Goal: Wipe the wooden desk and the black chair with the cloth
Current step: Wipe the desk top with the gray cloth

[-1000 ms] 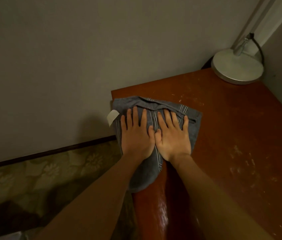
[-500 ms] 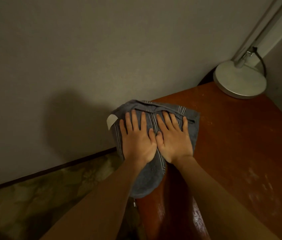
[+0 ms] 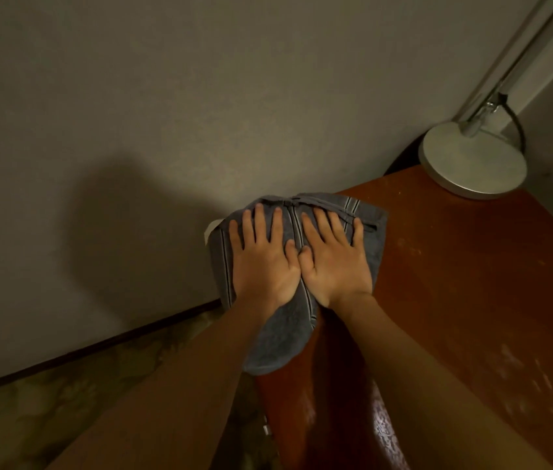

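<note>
The grey striped cloth [image 3: 278, 340] lies bunched on the 9 o'clock edge of the worktop [image 3: 471, 300]; the left hand [image 3: 264, 262] and right hand [image 3: 334, 262] press it, fingers [image 3: 260, 225] straight.

You get dim, warm light | broad soft shadow on the wall [image 3: 115, 232] | glare patches along the near edge of the wooden desk [image 3: 471, 300] | patterned floor [image 3: 64, 422] looks blurred

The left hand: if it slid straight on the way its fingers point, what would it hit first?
Probably the wall: the left hand lies flat on the cloth at the desk corner, fingertips near the cloth's bunched far edge, the wall just beyond. How close is unclear.
</note>
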The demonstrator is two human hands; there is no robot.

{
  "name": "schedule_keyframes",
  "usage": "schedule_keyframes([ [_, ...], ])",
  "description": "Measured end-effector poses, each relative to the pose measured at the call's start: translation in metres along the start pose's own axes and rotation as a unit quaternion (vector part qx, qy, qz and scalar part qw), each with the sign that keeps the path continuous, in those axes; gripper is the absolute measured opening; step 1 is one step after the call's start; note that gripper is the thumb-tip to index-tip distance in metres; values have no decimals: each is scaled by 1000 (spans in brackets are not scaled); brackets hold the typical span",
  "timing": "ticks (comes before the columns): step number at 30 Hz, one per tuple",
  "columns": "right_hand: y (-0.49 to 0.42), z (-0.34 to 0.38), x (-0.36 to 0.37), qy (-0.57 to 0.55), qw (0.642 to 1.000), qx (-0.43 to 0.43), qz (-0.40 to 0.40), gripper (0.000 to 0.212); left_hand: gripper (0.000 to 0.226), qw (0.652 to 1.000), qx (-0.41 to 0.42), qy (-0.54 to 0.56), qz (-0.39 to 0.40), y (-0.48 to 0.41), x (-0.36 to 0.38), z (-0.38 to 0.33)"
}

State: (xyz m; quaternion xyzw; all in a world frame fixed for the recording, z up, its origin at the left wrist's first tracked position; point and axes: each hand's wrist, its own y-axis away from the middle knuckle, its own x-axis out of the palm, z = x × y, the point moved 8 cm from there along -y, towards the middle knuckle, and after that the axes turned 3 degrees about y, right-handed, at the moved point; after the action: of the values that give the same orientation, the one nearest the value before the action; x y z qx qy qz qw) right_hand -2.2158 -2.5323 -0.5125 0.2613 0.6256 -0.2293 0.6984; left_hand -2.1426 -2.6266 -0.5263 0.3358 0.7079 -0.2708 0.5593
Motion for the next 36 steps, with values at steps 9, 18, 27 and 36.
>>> schedule_keyframes([
  [9, 14, 0, 3, -6, 1000, 9, 11, 62, 70, 999, 32, -15, 17, 9, -2, -4],
  [18, 87, 3, 6, -20, 999, 38, -9, 62, 60, 992, 120, -30, -15, 69, 0, -18],
  [27, 190, -7, 14, -26, 997, 67, 5, 62, 60, 987, 154, -42, 11, 159, 4, -51],
  [36, 290, -27, 19, -46, 994, 96, -2, 60, 61, 983, 173, -37, 39, 246, 12, -90],
])
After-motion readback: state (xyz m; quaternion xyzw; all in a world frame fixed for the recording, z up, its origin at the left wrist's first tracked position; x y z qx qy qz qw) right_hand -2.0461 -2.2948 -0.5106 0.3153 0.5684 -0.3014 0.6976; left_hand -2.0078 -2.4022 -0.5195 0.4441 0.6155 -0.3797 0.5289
